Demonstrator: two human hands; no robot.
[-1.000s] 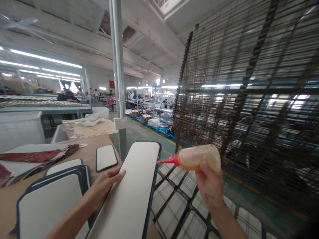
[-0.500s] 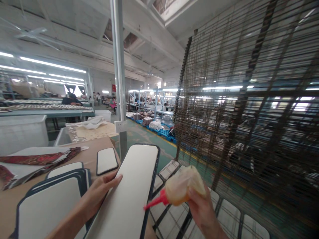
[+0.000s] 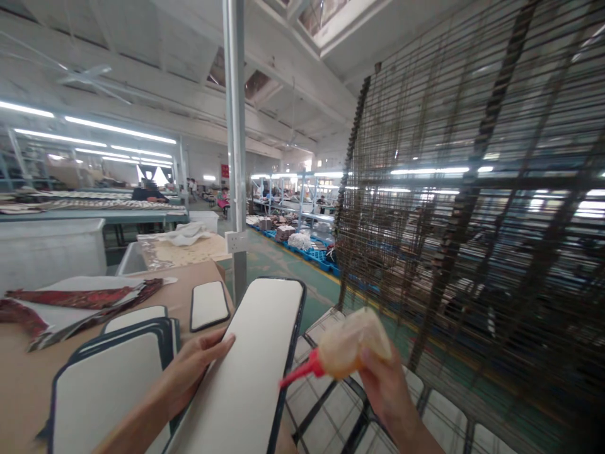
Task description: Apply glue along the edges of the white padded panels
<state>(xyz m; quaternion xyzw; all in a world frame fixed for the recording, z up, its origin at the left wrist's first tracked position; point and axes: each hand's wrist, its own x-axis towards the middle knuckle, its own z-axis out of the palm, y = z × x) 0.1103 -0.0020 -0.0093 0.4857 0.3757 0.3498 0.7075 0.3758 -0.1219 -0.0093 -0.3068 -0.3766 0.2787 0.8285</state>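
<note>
A long white panel with rounded corners and a dark edge slants up from the bottom centre. My left hand grips its left side, thumb lying on the white face. In my right hand is a cloudy squeeze bottle with yellowish contents, tipped sideways. Its red nozzle points left and down at the panel's right dark edge; whether the tip touches is unclear. A stack of similar panels lies left of my left arm, and a small panel lies beyond my left hand.
A brown work surface holds red-patterned fabric at the left. Behind stand a white bin and a metal post with a socket box. A tall wire rack fills the right, with panels on wire mesh below.
The view has shifted slightly, so the surroundings sit further right. Both hands keep their holds, and the nozzle remains by the panel's right edge, a little higher along it.
</note>
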